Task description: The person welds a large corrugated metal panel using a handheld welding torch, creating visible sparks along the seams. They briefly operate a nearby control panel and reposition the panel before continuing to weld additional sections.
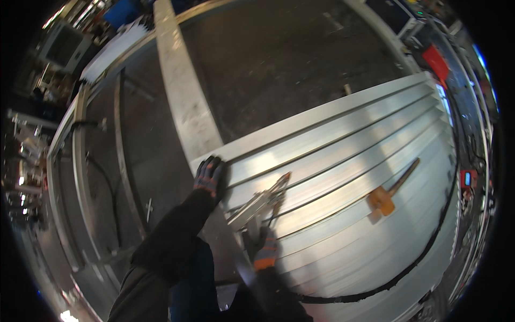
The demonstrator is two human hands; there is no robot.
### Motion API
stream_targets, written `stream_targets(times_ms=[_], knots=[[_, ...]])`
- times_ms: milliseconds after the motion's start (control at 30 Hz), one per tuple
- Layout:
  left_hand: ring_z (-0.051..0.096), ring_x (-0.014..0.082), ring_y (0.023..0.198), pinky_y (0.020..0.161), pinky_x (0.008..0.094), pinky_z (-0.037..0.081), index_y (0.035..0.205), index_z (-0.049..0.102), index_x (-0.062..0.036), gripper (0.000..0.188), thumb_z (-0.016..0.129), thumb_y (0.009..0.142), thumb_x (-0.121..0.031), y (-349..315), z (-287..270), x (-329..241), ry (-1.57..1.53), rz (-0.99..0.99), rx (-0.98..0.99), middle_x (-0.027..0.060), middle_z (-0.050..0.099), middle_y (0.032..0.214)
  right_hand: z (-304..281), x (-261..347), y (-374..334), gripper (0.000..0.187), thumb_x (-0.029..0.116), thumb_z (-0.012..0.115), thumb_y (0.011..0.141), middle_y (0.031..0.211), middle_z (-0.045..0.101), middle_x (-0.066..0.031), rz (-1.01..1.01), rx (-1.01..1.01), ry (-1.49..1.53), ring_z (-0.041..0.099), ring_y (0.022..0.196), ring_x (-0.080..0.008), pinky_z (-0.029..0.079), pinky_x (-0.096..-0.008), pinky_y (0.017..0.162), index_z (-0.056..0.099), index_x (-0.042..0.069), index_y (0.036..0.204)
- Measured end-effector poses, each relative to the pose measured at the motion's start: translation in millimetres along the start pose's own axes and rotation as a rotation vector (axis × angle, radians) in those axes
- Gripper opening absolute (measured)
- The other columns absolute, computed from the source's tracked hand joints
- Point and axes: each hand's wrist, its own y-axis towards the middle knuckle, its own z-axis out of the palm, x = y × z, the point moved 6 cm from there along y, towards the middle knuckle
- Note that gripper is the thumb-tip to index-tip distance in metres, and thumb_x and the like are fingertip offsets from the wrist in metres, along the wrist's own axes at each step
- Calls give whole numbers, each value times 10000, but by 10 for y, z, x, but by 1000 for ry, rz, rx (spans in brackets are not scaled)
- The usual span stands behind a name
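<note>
My left hand (208, 176), in a dark glove with orange trim, is closed around the left end of the uppermost aluminium profile (322, 115), where it meets a wide metal beam (185, 91). Lower down, my right hand (266, 253), gloved alike, grips the lower part of a metal locking clamp (260, 205). Long jaws of this clamp point up and to the right over the profiles, near the panel's left edge. Blur and the tool hide part of the right fingers. Several silvery profiles lie side by side as a ridged panel (332, 236).
A mallet (381, 201) with an orange head and dark handle lies on the panel, right of the clamp. A black cable or strip (370, 294) curves along the lower right. Metal frame bars (122, 134) stand left. A red device (468, 178) is at far right.
</note>
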Motion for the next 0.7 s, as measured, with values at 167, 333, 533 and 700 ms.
stream_targets(times_ms=[167,333,533,700], knots=[[380,495,1387,1157,595,329,1451,472,-42,751,686,762,-251,-32,5,12,-95,16,-20,257,418,1474,272,-209,-6,709,141,538,920,1627,310,-234,-47,85,-369,345,1489,-354,407,-416,1136,309,-48,1564],[445,474,1292,1126,571,343,1421,480,-12,770,709,753,-319,295,-156,-66,-9,63,172,230,467,1421,189,-141,25,650,104,566,884,1456,468,-219,-77,-158,-308,602,1215,-394,546,-455,964,399,62,1510],[433,322,1429,1191,533,322,1478,510,-275,602,649,907,-401,1356,-47,-704,-43,994,284,44,483,1535,168,-203,77,623,331,745,932,1407,500,-241,113,-141,-63,542,1223,-436,454,-533,1045,526,76,1457],[353,354,1494,1194,630,274,1496,467,-368,455,433,1052,-464,1767,603,-1151,-180,1411,267,41,383,1631,12,13,-80,490,162,571,922,1359,572,-204,-11,-221,-338,602,1202,-384,511,-443,1014,538,43,1396]])
